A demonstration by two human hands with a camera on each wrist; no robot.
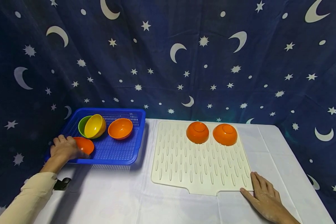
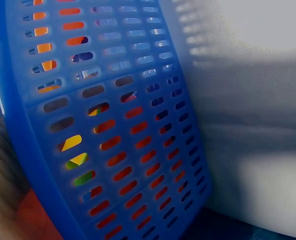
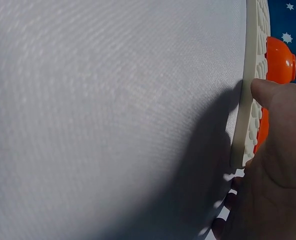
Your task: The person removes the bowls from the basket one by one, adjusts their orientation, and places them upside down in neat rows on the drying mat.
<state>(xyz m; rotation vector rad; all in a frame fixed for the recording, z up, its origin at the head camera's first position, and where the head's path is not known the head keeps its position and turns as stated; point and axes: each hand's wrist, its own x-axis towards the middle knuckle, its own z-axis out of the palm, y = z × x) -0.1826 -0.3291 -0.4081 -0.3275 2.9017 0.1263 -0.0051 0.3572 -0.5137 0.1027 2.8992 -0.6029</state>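
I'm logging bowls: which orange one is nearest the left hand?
The orange bowl at the blue basket's near-left corner, by the left hand; another orange bowl sits farther right, and two upturned bowls are on the mat.

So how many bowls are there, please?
6: two inverted orange bowls on the drainboard; in the blue basket, green bowl, yellow bowl, orange bowl, and red-orange bowl by the left hand. More may hide.

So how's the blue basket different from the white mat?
The basket has walls with holes; the mat is flat with raised bumps. The basket holds a green bowl, a yellow bowl and orange bowls; the mat, only upside-down orange bowls. Both carry orange bowls.
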